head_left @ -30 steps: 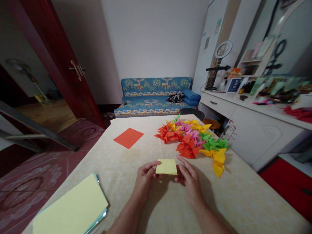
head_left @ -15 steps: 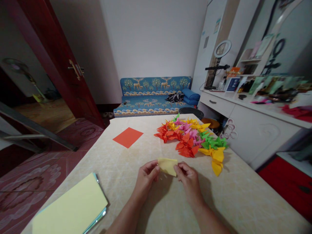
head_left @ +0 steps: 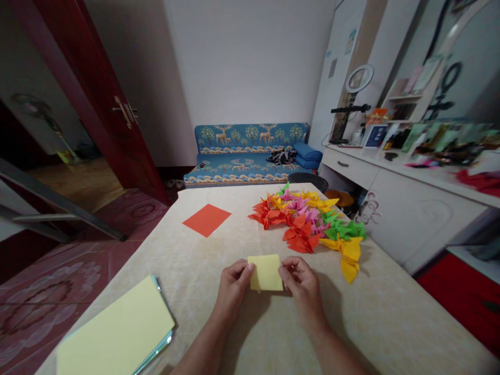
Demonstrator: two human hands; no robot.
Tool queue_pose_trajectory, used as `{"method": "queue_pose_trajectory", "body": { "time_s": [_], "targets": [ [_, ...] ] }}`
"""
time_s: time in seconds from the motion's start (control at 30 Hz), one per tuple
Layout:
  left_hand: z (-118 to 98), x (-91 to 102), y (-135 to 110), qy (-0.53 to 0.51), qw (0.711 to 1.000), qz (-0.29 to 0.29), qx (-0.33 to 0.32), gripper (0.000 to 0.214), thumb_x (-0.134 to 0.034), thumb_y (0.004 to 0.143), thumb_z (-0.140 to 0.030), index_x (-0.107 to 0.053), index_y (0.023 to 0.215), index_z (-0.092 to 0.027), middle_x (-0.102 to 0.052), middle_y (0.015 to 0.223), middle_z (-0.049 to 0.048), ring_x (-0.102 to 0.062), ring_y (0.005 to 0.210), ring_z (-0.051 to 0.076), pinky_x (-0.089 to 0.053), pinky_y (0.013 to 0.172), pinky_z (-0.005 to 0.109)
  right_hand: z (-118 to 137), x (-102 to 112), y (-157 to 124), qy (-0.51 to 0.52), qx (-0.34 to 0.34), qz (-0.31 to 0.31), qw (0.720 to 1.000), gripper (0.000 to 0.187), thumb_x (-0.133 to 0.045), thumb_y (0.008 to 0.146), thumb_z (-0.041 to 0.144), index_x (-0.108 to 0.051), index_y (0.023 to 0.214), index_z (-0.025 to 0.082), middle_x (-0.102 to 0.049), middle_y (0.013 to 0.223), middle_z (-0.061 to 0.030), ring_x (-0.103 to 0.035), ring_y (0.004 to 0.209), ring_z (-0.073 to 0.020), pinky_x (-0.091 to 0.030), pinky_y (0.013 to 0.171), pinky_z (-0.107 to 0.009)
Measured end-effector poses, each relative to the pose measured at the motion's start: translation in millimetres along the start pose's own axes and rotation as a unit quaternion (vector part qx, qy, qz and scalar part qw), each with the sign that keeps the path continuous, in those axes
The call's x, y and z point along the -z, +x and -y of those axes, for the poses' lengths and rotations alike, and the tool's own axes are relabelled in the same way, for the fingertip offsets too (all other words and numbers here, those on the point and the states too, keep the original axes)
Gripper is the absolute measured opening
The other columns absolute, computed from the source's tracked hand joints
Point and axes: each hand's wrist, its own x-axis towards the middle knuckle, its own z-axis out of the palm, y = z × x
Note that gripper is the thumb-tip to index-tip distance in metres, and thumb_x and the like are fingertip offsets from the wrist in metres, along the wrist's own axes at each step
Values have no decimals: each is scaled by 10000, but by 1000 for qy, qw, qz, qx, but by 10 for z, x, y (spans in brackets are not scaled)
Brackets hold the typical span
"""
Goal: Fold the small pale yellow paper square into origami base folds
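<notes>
Between my hands is a small yellow piece of paper (head_left: 266,273), roughly square, its flat face turned toward me just above the table. My left hand (head_left: 234,281) pinches its left edge, thumb on the front. On the opposite edge, my right hand (head_left: 300,278) has its thumb and fingers closed on the paper. Beyond them lies a pile of folded paper cranes (head_left: 302,216) in red, pink, yellow and green. A flat red paper square (head_left: 207,220) rests farther off to the left.
A stack of larger yellow sheets (head_left: 117,328) lies at the table's near left, over something blue-green with a shiny edge. The pale patterned tablecloth (head_left: 195,265) covers the table. Behind stands a blue patterned sofa (head_left: 250,156); a white dresser (head_left: 414,198) is at the right.
The yellow paper has turned from a tilted position to face me more squarely, so more of its surface shows. Both hands keep hold of its edges.
</notes>
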Motion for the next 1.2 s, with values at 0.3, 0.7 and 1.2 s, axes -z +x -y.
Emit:
{"method": "queue_pose_trajectory", "body": {
  "time_s": [0.3, 0.7, 1.2],
  "targets": [
    [11, -10, -3, -14, 1000, -10, 27, 328, -648, 736, -420, -639, 627, -111, -482, 565, -11, -382, 539, 86, -273, 498, 195, -53, 38, 24, -20, 26, -2, 999, 228, -685, 704, 372, -584, 763, 176, -551, 668, 16, -491, 555, -115, -370, 484, -205],
    [-7, -17, -5, -20, 999, -11, 28, 308, -661, 729, -401, -649, 634, -108, -520, 565, -7, -403, 541, 87, -301, 513, 193, 29, 18, 16, -24, 42, 32, 998, 219, -659, 726, 382, -608, 691, 173, -563, 717, -9, -504, 648, -147, -388, 557, -223],
    [70, -4, 12, -25, 999, 1, 34, 321, -648, 733, -424, -671, 688, -107, -599, 621, 28, -490, 587, 125, -352, 547, 212, -19, 26, 14, 0, -3, 33, 999, 226, -703, 687, 374, -669, 680, 150, -656, 719, -49, -576, 670, -190, -446, 608, -272]
  ]
}}
